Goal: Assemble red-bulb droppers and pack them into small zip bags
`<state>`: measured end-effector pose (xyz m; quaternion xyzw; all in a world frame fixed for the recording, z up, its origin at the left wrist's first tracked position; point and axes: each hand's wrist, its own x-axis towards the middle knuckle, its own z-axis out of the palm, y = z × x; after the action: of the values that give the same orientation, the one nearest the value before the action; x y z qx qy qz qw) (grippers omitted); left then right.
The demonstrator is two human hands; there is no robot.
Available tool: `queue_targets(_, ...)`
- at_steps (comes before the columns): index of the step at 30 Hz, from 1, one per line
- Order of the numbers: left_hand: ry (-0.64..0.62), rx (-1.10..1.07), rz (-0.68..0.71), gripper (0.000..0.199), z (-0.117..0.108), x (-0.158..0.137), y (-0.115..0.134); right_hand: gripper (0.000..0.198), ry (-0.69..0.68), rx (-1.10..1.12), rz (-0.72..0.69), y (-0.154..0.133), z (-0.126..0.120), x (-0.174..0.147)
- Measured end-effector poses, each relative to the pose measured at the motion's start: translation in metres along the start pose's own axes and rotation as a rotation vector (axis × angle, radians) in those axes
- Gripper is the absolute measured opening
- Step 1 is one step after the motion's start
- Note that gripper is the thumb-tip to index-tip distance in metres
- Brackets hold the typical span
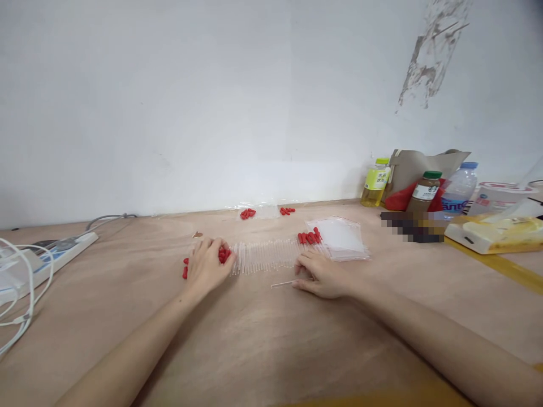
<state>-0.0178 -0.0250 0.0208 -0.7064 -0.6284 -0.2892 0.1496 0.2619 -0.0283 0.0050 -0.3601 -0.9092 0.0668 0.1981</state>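
Observation:
At the left end of a row of thin clear glass tubes (pixel 267 255), my left hand (pixel 207 264) curls over some red rubber bulbs (pixel 223 255), which show between thumb and fingers. Two more red bulbs (pixel 185 272) lie just outside that hand. My right hand (pixel 322 275), in front of the row's right end, pinches a single glass tube (pixel 280 284) that sticks out to the left, close above the tabletop. Just behind this hand, several red bulbs (pixel 309 236) lie side by side on the edge of clear plastic bags (pixel 345 240).
Small groups of red bulbs (pixel 248 214) lie near the wall by a clear bag (pixel 266 211). A power strip (pixel 63 260) with white cables (pixel 29 282) is on the left. Bottles (pixel 375 183), a bag (pixel 407 164) and a tissue pack (pixel 500 234) stand at right.

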Motion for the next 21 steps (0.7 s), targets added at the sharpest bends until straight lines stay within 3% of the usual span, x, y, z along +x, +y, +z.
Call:
queue_targets(2, -0.069, 0.040, 0.004, 0.023, 0.001, 0.008, -0.013, 0.027, 0.044, 0.031, 0.039, -0.005, 0.006, 0.002)
queue_targets(8, -0.282, 0.103, 0.251, 0.019, 0.011, 0.021, -0.031, 0.020, 0.110, 0.082, 0.043, -0.009, 0.023, 0.006)
queue_targets(14, -0.241, 0.087, 0.369, 0.020, 0.014, 0.023, -0.028, 0.010, 0.092, 0.125, 0.015, -0.007, 0.025, 0.005)
queue_targets(21, -0.074, -0.208, 0.236, 0.020, 0.020, 0.015, -0.027, 0.005, 0.100, 0.109, 0.022, -0.007, 0.028, 0.006)
